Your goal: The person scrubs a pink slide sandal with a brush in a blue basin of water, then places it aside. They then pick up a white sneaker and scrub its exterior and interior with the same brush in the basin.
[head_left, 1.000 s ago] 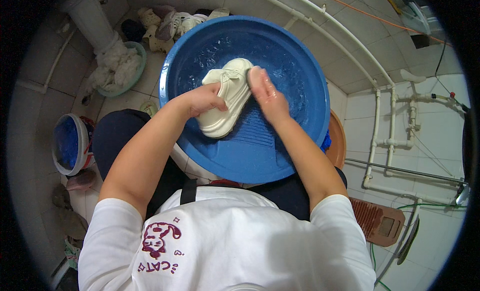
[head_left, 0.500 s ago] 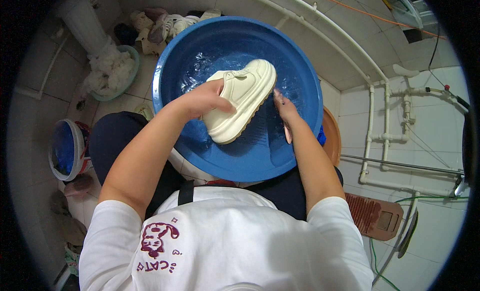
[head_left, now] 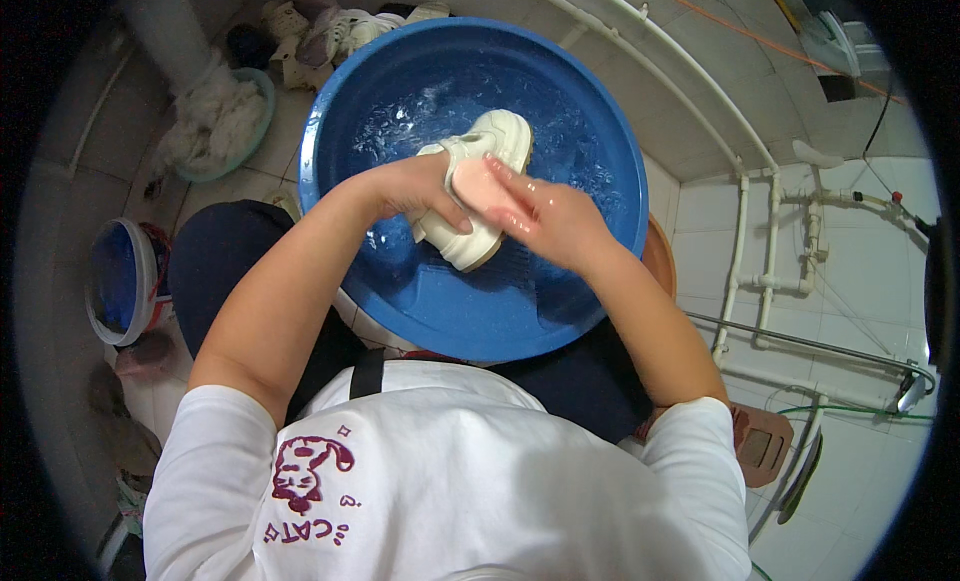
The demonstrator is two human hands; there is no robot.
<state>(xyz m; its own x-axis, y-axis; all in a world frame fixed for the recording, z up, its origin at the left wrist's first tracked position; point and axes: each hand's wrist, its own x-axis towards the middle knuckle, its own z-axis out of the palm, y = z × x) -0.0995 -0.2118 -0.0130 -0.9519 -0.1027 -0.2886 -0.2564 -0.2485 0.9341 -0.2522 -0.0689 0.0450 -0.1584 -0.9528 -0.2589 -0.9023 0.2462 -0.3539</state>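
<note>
**Q:** From where we stand, what is the position of the workpiece?

**A:** The cream shoe (head_left: pixel 500 133) is within the rim of the blue basin (head_left: pixel 450 318), toe directed to the far side, heel end over the ribbed panel (head_left: pixel 508 271). Whether the sole rests on the ribs cannot be told from here. Water (head_left: pixel 400 123) lies in the deeper part beyond.

**Q:** State the condition of the hands.

**A:** The left hand (head_left: pixel 422 189) grips the shoe at its opening, thumb laid along the outside; its other fingers are mostly hidden. The right hand (head_left: pixel 555 218), wet and glistening, is closed on a pink oval block (head_left: pixel 482 188), probably a scrubbing brush. Its working face is turned away, so bristles cannot be confirmed. The block overlaps the side of the shoe and appears to be against it.

**Q:** How should this scrubbing step be performed?

**A:** Brace the shoe firmly from the opening, so that it does not twist under load. Apply the block flat, using short, overlapping strokes. Use lighter pressure on the upper, firmer along the sole edge. Turn the shoe at intervals to expose each face. Caution: wet fingers may slip; check the grip regularly.
</note>
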